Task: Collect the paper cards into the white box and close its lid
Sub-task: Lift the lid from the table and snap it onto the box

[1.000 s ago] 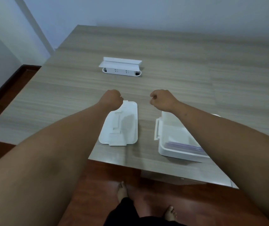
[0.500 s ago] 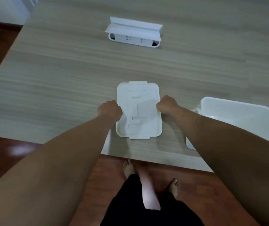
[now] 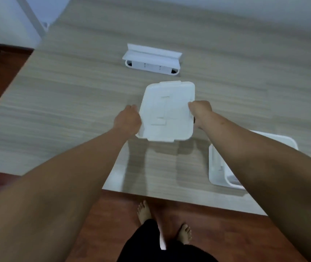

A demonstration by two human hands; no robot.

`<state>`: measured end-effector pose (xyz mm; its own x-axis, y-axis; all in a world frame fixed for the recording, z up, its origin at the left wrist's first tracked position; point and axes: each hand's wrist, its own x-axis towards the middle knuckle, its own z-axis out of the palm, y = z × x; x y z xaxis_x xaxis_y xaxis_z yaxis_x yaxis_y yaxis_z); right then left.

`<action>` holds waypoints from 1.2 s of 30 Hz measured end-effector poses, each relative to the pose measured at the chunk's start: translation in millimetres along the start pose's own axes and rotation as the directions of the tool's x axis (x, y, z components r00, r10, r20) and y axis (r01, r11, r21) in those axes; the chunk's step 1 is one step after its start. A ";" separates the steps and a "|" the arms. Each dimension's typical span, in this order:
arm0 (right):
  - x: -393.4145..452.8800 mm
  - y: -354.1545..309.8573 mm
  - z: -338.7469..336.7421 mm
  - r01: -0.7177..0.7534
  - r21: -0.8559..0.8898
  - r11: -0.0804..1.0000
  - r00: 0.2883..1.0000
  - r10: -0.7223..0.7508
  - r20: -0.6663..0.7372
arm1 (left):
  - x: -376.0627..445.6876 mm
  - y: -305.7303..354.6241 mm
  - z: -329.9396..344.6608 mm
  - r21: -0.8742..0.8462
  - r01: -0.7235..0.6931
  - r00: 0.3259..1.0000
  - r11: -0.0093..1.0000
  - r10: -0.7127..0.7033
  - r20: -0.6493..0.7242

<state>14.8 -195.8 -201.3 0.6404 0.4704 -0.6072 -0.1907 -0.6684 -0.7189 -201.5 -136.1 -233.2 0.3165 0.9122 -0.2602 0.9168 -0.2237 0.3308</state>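
Hands (image 3: 128, 120) gripping lid (image 3: 167, 112), forearm hiding box (image 3: 215, 167)

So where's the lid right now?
In the head view, the lid is centre frame, held between the left hand and right hand, left of the white box.

White lid (image 3: 167, 112), plain, with faint raised rectangles in the same white. White box (image 3: 216, 173) at the right, a sliver of pale lilac-grey cards (image 3: 233, 179) inside. Table (image 3: 71, 103) is light wood grain, beige and grey streaks running across. White socket unit (image 3: 152, 63) with dark end holes. Floor (image 3: 113, 224) reddish-brown wood. Black trousers (image 3: 160, 246).
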 end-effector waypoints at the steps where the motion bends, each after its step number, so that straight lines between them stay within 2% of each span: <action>1: -1.5 -10.6 -12.8 0.010 0.050 0.999 1.000 -0.010 -0.012 | -0.8 11.4 -7.7 0.002 -0.062 0.998 0.998 0.062 -0.020; 4: -2.9 -37.4 -52.8 0.038 0.250 0.967 0.998 -0.026 -0.051 | -8.7 45.4 -26.1 0.017 -0.290 0.956 0.957 0.290 -0.039; 7: -4.4 -50.5 -96.7 0.052 0.379 0.924 0.997 -0.029 -0.064 | -26.8 80.4 -36.9 0.039 -0.498 0.867 0.866 0.497 0.030; 9: -6.1 -53.0 -123.6 0.054 0.428 0.902 0.998 -0.029 -0.064 | -39.6 105.8 -41.3 0.027 -0.560 0.829 0.828 0.559 0.022; 14: -21.7 -46.2 -193.7 0.085 0.506 0.858 0.996 -0.086 -0.022 | -66.5 180.2 -37.0 -0.005 -0.637 0.759 0.771 0.626 -0.181; 16: -24.8 -43.8 -206.7 0.082 0.538 0.839 0.994 -0.110 0.021 | -72.7 199.5 -35.1 -0.039 -0.610 0.770 0.791 0.580 -0.265; 20: -33.4 -23.1 -258.2 0.096 0.568 0.817 0.992 -0.128 0.016 | -98.8 244.4 -23.8 -0.061 -0.593 0.771 0.803 0.545 -0.329; 22: -32.3 -6.2 -286.6 0.121 0.484 0.867 0.992 -0.117 -0.038 | -110.6 259.8 -19.8 -0.134 -0.564 0.790 0.815 0.486 -0.373; 24: -29.8 14.3 -312.8 0.161 0.332 0.929 0.983 -0.122 -0.135 | -120.0 270.5 -16.0 -0.281 -0.517 0.835 0.809 0.405 -0.372; 26: -28.5 35.2 -338.3 0.175 0.174 0.969 0.973 -0.143 -0.180 | -130.8 281.2 -12.0 -0.465 -0.459 0.883 0.757 0.334 -0.329; 29: -26.4 56.3 -359.5 0.172 0.059 0.983 0.978 -0.163 -0.128 | -138.5 285.8 -8.7 -0.686 -0.336 0.940 0.645 0.279 -0.198; 33: -26.9 78.7 -369.3 0.216 0.063 0.974 0.973 -0.210 -0.093 | -145.8 278.2 7.8 -0.775 -0.194 0.965 0.602 0.258 -0.040; 36: -29.6 94.5 -370.0 0.240 0.057 0.969 0.968 -0.235 -0.083 | -149.7 268.8 26.0 -0.747 -0.127 0.983 0.653 0.183 -0.007</action>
<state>253.1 -486.1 -126.1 0.7266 0.5651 -0.3909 -0.0736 -0.5016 -0.8620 3.8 -341.7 -128.9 0.4770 0.8584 -0.1885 0.3763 -0.0056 0.9265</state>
